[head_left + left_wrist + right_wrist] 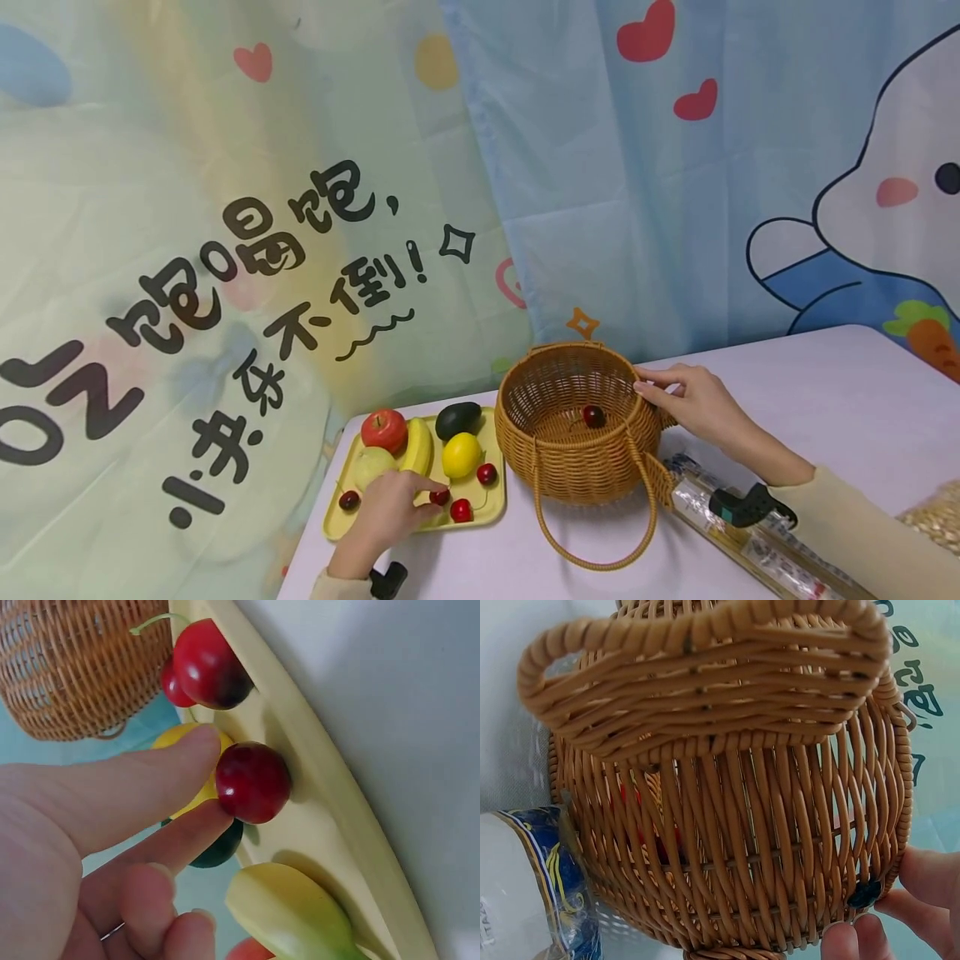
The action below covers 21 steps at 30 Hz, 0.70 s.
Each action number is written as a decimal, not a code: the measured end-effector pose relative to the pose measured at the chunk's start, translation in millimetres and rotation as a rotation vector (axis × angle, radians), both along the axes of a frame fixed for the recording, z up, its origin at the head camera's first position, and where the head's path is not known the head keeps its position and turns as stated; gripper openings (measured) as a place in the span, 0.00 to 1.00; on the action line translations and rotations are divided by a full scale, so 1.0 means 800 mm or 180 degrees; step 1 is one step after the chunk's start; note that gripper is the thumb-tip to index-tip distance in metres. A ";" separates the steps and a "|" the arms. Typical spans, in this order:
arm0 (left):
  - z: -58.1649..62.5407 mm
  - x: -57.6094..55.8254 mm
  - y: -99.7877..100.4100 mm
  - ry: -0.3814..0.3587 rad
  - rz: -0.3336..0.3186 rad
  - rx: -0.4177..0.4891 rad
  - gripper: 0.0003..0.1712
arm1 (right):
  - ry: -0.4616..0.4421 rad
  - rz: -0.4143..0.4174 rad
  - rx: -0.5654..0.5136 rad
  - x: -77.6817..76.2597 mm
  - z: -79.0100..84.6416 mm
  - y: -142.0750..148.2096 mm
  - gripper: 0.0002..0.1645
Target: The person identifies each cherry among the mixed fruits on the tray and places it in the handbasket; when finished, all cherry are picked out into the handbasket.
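My left hand (390, 508) reaches over a pale yellow tray (489, 517), pinching a dark red cherry (253, 782) between thumb and index finger. Other cherries lie on the tray, including a bright red one (461, 510) and a dark one (348, 500) by the left rim. Near them are an apple (384, 431), a banana (418, 447), a lemon (461, 456), a dark green avocado (458, 421) and a pale green round fruit (372, 464). With its fingertips, my right hand (701, 404) grips the rim of a brown wicker basket (577, 467). One cherry (594, 416) sits inside the basket.
The basket's looped handle (596, 567) hangs down onto the white table (810, 375). A clear-wrapped package (735, 525) lies under my right forearm. A woven straw-coloured thing (933, 512) shows at the right edge. A printed curtain (637, 208) hangs behind.
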<state>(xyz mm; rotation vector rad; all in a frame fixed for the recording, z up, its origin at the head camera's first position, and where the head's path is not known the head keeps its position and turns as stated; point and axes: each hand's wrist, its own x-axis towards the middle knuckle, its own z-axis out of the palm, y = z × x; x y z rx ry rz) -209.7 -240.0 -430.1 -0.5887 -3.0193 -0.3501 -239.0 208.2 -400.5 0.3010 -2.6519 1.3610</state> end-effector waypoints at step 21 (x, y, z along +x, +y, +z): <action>-0.019 -0.015 0.009 0.0367 0.0299 -0.0180 0.12 | 0.0033 -0.0018 -0.0028 -0.001 -0.003 0.000 0.31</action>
